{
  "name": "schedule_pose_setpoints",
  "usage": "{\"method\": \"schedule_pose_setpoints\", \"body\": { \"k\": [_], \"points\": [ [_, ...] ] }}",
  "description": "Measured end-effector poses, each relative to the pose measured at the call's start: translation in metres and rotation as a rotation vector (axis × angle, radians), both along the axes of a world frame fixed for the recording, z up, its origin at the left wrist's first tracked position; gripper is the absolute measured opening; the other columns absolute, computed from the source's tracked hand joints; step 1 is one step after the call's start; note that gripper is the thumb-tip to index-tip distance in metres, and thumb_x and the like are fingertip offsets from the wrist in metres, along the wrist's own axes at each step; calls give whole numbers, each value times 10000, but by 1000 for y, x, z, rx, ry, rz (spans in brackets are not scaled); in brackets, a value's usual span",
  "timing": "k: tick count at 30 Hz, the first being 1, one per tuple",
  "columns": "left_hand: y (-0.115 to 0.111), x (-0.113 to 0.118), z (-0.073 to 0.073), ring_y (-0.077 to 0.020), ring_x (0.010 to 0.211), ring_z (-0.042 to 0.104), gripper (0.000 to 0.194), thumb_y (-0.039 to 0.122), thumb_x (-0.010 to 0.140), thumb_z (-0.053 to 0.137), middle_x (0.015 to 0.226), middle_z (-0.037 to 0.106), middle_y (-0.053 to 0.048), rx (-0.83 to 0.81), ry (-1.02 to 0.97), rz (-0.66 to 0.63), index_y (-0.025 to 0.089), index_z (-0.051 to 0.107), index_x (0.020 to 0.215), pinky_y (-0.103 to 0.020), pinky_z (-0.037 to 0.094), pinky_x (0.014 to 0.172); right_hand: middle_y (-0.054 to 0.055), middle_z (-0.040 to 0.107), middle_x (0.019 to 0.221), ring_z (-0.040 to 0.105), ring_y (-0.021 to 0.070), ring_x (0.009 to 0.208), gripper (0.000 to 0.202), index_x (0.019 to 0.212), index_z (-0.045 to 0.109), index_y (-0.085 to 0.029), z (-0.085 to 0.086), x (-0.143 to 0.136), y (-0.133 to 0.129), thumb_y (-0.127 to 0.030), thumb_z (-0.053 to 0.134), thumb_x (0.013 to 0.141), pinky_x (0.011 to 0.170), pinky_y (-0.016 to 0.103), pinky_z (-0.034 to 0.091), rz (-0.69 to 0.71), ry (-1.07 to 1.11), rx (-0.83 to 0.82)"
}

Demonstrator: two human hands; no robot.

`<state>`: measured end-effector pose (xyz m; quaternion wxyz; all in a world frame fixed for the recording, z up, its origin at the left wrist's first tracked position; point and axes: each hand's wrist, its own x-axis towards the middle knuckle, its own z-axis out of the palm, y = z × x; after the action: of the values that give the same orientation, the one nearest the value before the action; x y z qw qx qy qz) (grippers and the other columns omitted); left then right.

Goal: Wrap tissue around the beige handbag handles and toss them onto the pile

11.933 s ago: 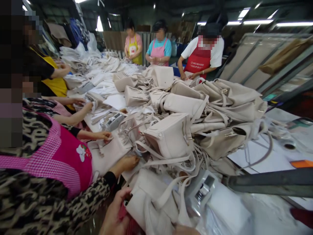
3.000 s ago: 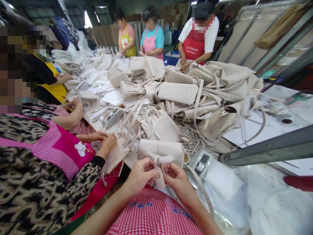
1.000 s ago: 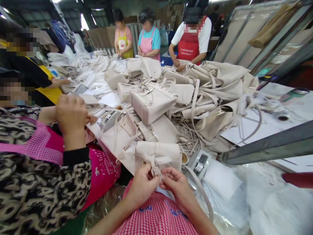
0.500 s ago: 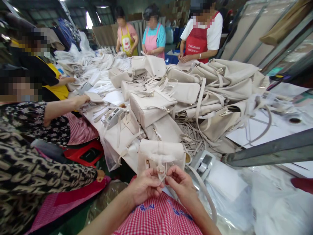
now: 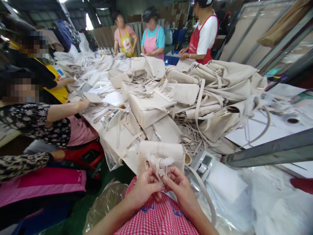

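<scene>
The small pale tab [image 5: 160,173] is found between the two hands, close in front of the body, at the near side of the table [image 5: 132,161]. The left hand [image 5: 148,183] and the right hand [image 5: 178,182] are drawn together, thumbs and fingertips nearly meeting, both pinched on the tab or the narrow loop it belongs to. The fingers cover its lower end, so which hand bears the firmer grip cannot be told. Neither hand is clearly nearer; the tab sits about midway between them.

Its long axis appears to point from the bag towards the body, across the bag's own length. The flap bag [image 5: 161,148] lies directly beyond the fingertips, its long side running left to right. The bag conceals the table's near edge at this point; the visible part of that edge slants in from the far left. A handle in white wrapping [image 5: 166,161] arches over the bag's front, just beyond the tab.

To the right of the bag, a tape roll [image 5: 187,159] rests just beside it, and a grey device [image 5: 204,164] lies slightly further right. A long strap [image 5: 204,192] curves down outside the right hand, towards the body.
</scene>
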<state>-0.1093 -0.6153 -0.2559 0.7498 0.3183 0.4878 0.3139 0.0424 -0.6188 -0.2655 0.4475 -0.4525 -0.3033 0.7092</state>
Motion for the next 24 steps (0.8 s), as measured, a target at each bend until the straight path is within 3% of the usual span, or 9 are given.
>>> {"method": "schedule_pose_setpoints", "body": {
  "k": [5,8,12,15,19,24],
  "points": [
    [-2,0,8,-104,402,573,474,207,573,789,573,666,4,-137,-113,13,148,544,974,-189,447,417,-20,655,706,584,139,626,379,813,604,-208,-1,-2,0,-489,830,697,593,255,446,10,-40,83],
    [-3,1,14,-112,478,619,492,281,598,812,655,674,-7,-246,-178,58,154,545,992,-192,473,450,-33,627,724,584,146,682,314,807,585,-222,-4,-1,-3,-450,795,757,648,259,461,-10,-87,160],
    [-3,4,8,-94,394,545,491,482,691,783,589,630,21,-154,-102,103,161,548,980,-188,404,393,-18,651,753,596,159,703,267,832,615,-227,-4,-1,-7,-437,772,784,668,268,472,8,-94,203],
    [-1,6,-1,-70,321,460,502,515,670,796,534,605,41,-62,11,109,156,557,925,-180,322,347,-7,685,766,623,163,715,269,849,633,-227,-3,0,-11,-429,790,767,685,276,486,28,-2,152],
    [2,5,-6,-57,310,412,489,470,653,817,499,581,58,-93,8,80,148,579,934,-173,246,334,-5,690,775,612,146,667,328,904,604,-226,-7,2,-15,-415,817,740,606,252,464,23,152,-16],
    [5,1,-6,-18,334,319,376,273,660,843,489,520,87,-392,-191,70,173,556,882,-141,160,359,-21,660,671,563,127,577,357,829,589,-206,-8,-1,-14,-399,851,682,565,244,432,28,67,-72]
  ]
}}
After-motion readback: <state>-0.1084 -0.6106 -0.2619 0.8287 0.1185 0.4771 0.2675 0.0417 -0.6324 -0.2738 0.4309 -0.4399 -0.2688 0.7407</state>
